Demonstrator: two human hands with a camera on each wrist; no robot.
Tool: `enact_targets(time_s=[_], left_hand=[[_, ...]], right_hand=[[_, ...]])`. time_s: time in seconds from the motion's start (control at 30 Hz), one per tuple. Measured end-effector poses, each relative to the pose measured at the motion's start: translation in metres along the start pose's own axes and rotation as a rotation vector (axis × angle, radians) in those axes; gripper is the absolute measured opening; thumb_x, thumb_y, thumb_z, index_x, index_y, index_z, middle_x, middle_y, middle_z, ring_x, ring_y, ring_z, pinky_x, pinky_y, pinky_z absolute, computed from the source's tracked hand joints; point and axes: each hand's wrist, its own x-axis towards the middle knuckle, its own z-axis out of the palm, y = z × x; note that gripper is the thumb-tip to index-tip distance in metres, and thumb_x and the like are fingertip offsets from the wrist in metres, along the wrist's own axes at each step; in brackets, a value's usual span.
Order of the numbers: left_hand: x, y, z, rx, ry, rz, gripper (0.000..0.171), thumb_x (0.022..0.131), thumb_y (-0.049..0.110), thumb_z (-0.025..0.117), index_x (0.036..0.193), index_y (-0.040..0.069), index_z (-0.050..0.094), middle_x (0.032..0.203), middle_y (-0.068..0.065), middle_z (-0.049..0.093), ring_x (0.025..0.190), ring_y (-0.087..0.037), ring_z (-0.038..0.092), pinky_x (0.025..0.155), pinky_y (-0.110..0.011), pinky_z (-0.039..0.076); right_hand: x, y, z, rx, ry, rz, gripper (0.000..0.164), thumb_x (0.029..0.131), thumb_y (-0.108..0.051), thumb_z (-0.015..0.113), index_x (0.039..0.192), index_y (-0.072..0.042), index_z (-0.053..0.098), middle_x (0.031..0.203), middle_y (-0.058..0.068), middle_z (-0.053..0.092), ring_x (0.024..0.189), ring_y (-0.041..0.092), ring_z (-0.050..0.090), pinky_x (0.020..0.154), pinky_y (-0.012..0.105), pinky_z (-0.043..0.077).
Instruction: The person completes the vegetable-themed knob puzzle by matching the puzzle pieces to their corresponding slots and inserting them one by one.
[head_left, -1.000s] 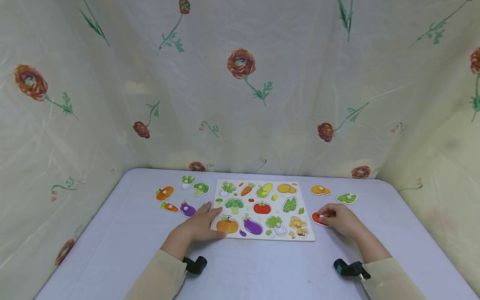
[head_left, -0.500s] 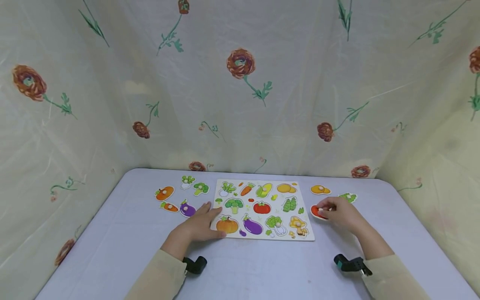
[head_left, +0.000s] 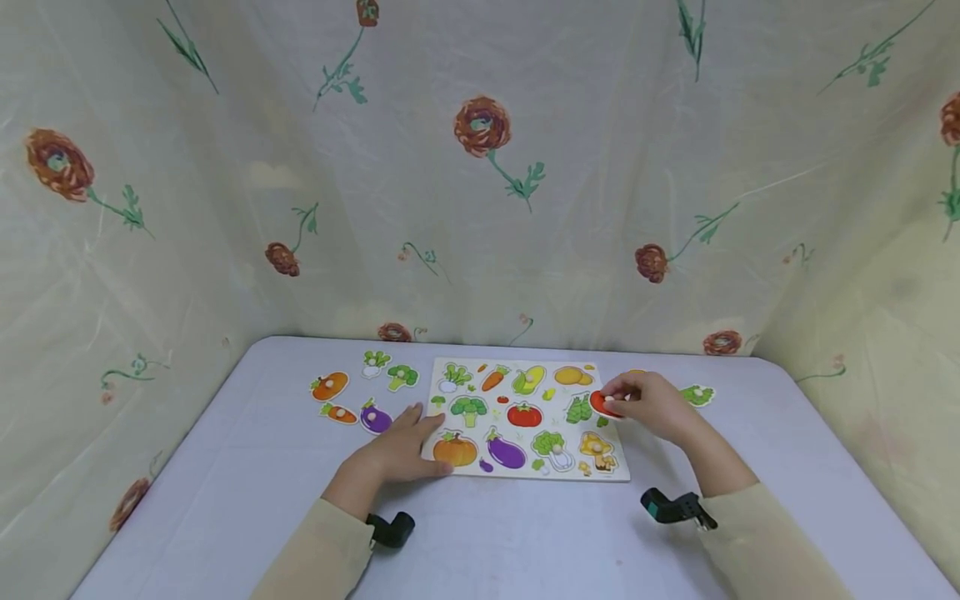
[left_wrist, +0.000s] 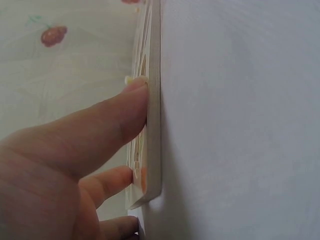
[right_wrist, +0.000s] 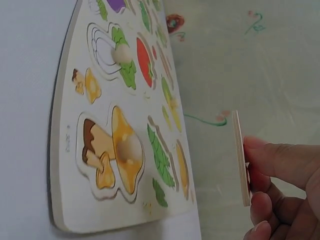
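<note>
A vegetable puzzle board (head_left: 555,417) lies on the table with painted recesses. My left hand (head_left: 402,448) rests on its left end, thumb along the near edge and the other fingers spread at the left side. My right hand (head_left: 654,406) pinches a red tomato puzzle piece (head_left: 599,403) by its knob, over the board's right edge. In the right wrist view the piece (right_wrist: 241,157) shows edge-on, raised off the board. The mushroom piece (right_wrist: 128,150) and bok choy piece (right_wrist: 121,54), both with knobs, sit in their recesses.
Left of the board lie loose pumpkin (head_left: 330,386), carrot (head_left: 339,414), eggplant (head_left: 374,418), radish (head_left: 376,364) and broccoli (head_left: 402,377) pieces. On the right, a green leafy piece (head_left: 698,395) shows; a yellow piece (head_left: 636,372) is mostly behind the right hand. A floral curtain (head_left: 570,208) surrounds the table.
My right hand has lifted the tomato piece from the table and carried it left and away from me, over the board's right edge. The left hand stays in place.
</note>
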Motion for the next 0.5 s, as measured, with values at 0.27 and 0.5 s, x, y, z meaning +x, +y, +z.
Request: enact_targets(time_s=[0.27,0.5], left_hand=[[0.000,0.000,-0.001,0.006,0.003,-0.002,0.085,0.083,0.052,0.076,0.154,0.022,0.041,0.165,-0.015,0.019,0.153,-0.034,0.013,0.113,-0.065,0.027],[0.000,0.001,-0.001,0.010,0.002,0.001,0.085,0.083,0.052,0.076,0.155,0.022,0.041,0.165,-0.015,0.019,0.152,-0.035,0.014,0.113,-0.066,0.027]], right_hand=[[0.015,-0.022,0.016,0.026,-0.022,0.015,0.015,0.094,-0.014,0.071,0.107,-0.007,0.071,0.095,0.007,0.059,0.089,0.024,0.052,0.071,0.030,0.046],[0.027,-0.033,0.033,0.031,-0.056,0.013,0.013,0.093,-0.014,0.072,0.106,-0.009,0.072,0.094,0.006,0.060,0.090,0.024,0.052,0.072,0.029,0.047]])
